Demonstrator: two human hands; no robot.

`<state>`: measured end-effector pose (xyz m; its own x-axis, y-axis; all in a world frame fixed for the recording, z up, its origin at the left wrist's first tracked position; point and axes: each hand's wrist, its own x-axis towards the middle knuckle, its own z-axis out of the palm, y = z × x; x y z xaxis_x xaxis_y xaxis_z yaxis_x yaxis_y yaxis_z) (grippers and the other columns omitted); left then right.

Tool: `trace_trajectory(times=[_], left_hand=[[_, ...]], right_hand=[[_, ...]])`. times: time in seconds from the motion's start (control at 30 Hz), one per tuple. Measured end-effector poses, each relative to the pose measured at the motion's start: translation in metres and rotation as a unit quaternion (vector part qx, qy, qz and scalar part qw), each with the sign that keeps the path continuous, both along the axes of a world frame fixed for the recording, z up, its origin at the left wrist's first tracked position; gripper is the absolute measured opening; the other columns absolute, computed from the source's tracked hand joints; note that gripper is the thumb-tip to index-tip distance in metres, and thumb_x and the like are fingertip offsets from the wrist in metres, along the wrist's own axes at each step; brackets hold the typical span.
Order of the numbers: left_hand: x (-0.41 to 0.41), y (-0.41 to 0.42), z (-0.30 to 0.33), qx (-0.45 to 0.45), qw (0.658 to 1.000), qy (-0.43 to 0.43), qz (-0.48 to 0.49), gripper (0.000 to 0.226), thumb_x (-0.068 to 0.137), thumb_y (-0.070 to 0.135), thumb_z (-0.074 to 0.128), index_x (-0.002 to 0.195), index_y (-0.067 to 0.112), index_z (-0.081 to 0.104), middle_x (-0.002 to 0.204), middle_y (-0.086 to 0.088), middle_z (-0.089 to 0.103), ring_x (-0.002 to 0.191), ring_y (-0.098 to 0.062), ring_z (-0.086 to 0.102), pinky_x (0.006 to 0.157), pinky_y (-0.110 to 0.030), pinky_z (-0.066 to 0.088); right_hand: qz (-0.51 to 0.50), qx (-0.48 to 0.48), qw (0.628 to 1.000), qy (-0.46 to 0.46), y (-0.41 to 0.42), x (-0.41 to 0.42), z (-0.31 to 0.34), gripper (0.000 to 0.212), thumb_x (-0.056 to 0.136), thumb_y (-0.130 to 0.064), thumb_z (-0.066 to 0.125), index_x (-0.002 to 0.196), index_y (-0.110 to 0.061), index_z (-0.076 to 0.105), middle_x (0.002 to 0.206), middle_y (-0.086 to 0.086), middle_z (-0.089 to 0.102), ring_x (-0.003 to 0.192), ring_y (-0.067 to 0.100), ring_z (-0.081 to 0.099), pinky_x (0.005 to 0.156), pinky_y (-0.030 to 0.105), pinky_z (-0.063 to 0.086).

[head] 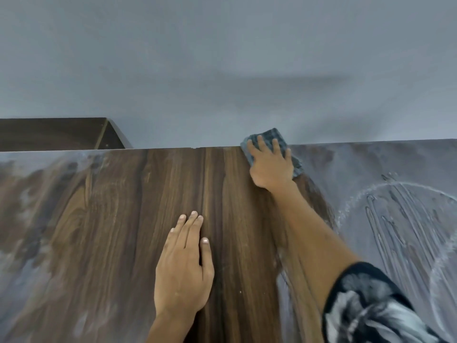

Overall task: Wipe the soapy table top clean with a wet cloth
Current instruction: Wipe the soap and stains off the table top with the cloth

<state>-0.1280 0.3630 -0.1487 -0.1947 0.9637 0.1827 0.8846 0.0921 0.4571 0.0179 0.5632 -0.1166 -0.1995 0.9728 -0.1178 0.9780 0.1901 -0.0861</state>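
Observation:
A dark wood-grain table top (128, 219) fills the lower view. Its middle strip shows bare wood; grey-white soap film covers the left side (22, 219) and the right side (395, 219), where finger streaks and a curved line mark the foam. My right hand (270, 164) presses flat with straight fingers on a folded grey cloth (274, 136) at the table's far edge, the cloth partly past the edge against the wall. My left hand (184, 266) rests flat on the bare wood in the middle, fingers straight and together.
A grey wall (222, 70) rises right behind the table's far edge. A dark wooden shelf or cabinet top (54, 133) stands behind the table at the far left. My patterned black-and-white sleeve (371, 310) shows at the lower right.

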Motion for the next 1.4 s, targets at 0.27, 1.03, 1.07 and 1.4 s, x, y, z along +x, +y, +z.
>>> trace_trajectory(times=[0.27,1.03,1.07,1.4], left_hand=[[0.002,0.000,0.003,-0.009,1.000,0.012,-0.002,0.054,0.092,0.036,0.021,0.131,0.011,0.048,0.137,0.001,0.049,0.131,-0.007,0.030,0.109,-0.031,0.025],[0.001,-0.002,0.009,-0.015,0.999,-0.033,0.001,0.040,0.096,0.018,0.039,0.135,0.010,0.043,0.142,-0.001,0.043,0.136,-0.014,0.030,0.112,-0.035,0.027],[0.001,-0.002,0.010,-0.014,0.999,-0.031,-0.001,0.041,0.096,0.018,0.038,0.135,0.010,0.042,0.142,-0.002,0.042,0.137,-0.015,0.030,0.113,-0.035,0.027],[0.005,-0.020,0.007,-0.015,1.000,0.012,-0.008,0.041,0.096,0.016,0.036,0.136,0.007,0.042,0.145,-0.006,0.039,0.138,-0.018,0.028,0.115,-0.035,0.022]], right_hand=[[0.267,0.031,0.959,0.091,-0.107,-0.005,-0.004,0.052,0.094,-0.017,0.040,0.142,-0.035,0.029,0.153,-0.010,0.019,0.143,0.015,0.010,0.112,0.032,-0.001],[-0.021,0.059,0.998,0.018,-0.149,0.105,-0.012,0.056,0.090,-0.044,0.004,0.144,-0.038,0.019,0.155,-0.005,0.014,0.143,0.024,0.009,0.115,0.038,0.007],[-0.032,0.056,0.998,0.017,-0.144,0.093,-0.013,0.056,0.090,-0.041,0.008,0.144,-0.036,0.021,0.155,-0.002,0.015,0.143,0.027,0.010,0.115,0.040,0.008],[0.144,0.007,0.988,0.055,-0.269,0.093,-0.006,0.050,0.096,-0.047,0.006,0.141,-0.039,0.025,0.151,-0.013,0.019,0.141,0.013,0.014,0.116,0.035,0.010]])
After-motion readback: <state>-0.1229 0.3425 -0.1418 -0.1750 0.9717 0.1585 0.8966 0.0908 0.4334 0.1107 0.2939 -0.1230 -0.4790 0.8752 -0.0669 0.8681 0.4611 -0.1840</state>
